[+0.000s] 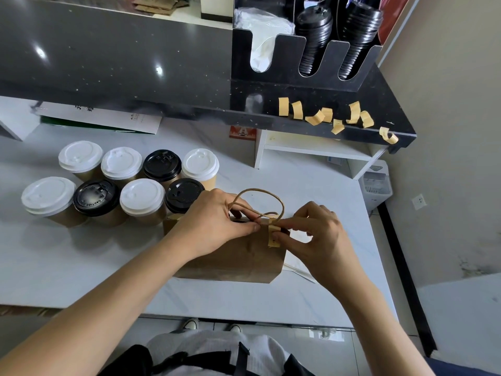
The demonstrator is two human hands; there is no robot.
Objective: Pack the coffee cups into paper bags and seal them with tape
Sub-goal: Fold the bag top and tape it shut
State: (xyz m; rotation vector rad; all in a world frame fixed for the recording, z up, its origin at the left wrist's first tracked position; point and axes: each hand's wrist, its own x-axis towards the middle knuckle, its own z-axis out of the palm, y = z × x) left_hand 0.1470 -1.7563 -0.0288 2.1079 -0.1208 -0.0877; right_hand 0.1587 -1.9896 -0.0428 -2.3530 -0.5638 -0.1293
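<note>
While the paper bag (pixel 238 256) stood at the near middle of the white desk (pixel 311 185), its mouth was pinched together by the left hand (pixel 214 221), thumb and forefinger curled onto the top edge just left of a strip of tape (pixel 273 234). The strip was folded over that edge and held by the right hand (pixel 320 234), whose fingertips (pixel 275 236) were closed on it against the near face of the bag — so both grips were closed, one on the bag, one on the tape. The twine handles (pixel 257 204) looped up just behind the seam.

Several risks could be judged from there. The tape might be pressed down over a handle cord rather than flat paper, because the cords crossed the edge right beside it; the seal would then lift easily. If the left pinch were eased too soon, the mouth could spring apart and the strip wrinkle or stick to a fingertip. Downward pressure might also tilt whatever sat inside — the contents could not be seen — or nudge the bag into the nearest black-lidded cup (pixel 184 195), which stood touching or nearly touching its far left corner.

Eight lidded coffee cups (pixel 113 183) waited in two rows at the far left of the bag, and spare tape pieces (pixel 325 115) hung along the dark shelf edge (pixel 385 109) at the far right.
</note>
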